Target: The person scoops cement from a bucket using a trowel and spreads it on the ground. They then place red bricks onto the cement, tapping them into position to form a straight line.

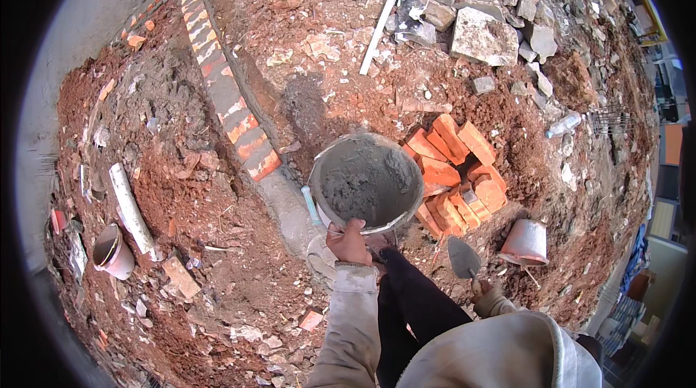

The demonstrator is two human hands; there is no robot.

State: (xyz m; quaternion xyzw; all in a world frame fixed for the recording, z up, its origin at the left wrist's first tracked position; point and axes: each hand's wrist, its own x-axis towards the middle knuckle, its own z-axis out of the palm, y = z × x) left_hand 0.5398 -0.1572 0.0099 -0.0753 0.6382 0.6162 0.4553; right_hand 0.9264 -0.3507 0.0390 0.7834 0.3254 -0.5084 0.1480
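My left hand (347,243) is closed on the near rim or handle of a bucket (366,185) holding wet grey mortar, in the middle of the view. My right hand (481,288) grips a pointed trowel (462,257) at lower right, its grey blade turned toward the bucket. A pile of orange bricks (453,145) stands just right of the bucket. To its left, a narrow brick course (225,94) with grey mortar runs away from me along a concrete strip (286,214), where a pale blue tool (312,205) lies against the bucket.
An empty bucket (114,257) and white pipe (134,210) lie on rubble at left. An overturned bucket (523,241) sits at right. Broken concrete (484,36) and a long white strip (386,14) lie beyond. A grey wall (61,62) borders the left side.
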